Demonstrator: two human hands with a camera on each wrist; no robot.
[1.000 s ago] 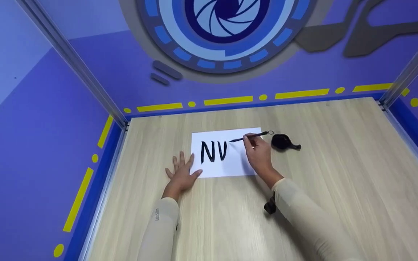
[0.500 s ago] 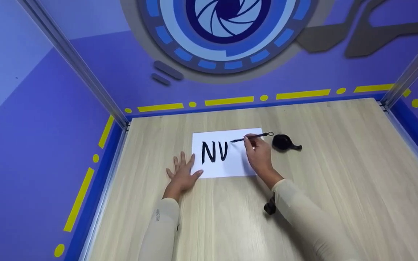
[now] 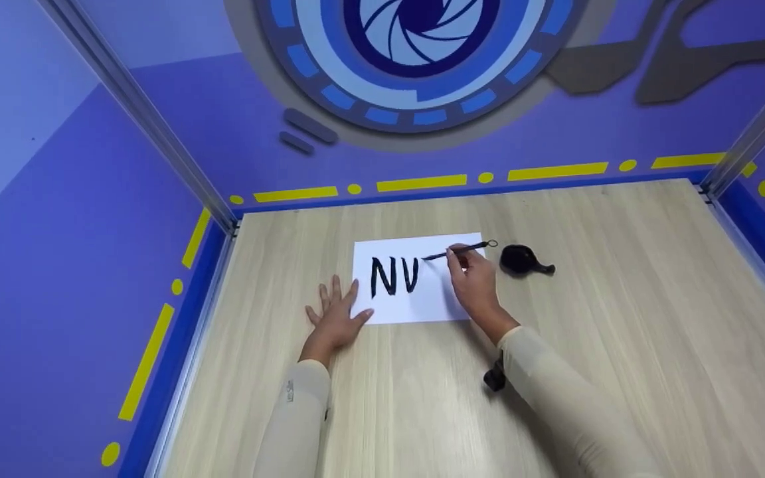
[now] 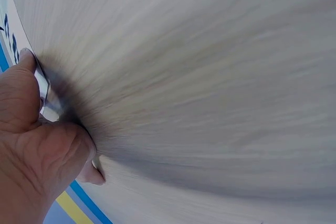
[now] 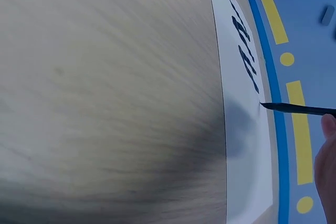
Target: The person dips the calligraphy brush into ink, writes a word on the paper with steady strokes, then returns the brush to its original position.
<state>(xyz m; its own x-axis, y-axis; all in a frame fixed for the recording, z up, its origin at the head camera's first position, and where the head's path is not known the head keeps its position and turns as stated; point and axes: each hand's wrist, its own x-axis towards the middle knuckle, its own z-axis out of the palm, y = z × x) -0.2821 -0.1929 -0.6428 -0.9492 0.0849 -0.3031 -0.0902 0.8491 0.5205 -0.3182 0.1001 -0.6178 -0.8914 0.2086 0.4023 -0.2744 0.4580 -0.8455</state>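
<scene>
Where brush [image 3: 457, 251] hovers, paper [image 3: 432, 305] seemingly reads "NV"

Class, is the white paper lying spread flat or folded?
Spread flat: the white paper lies level on the table, corners visible, left hand pressing its edge.

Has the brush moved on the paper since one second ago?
No. The brush tip stays just right of the written V, near the paper top edge; only the camera view shifted slightly.

right hand [image 5: 328, 171]: cut off by the right wrist picture's right edge, only 1 fingertip and part of the palm show
brush [image 5: 299, 109]: handle runs out of that edge
left hand [image 4: 37, 150]: fingers mostly hidden behind the palm
paper [image 3: 416, 302]: right edge hidden under the right hand
</scene>
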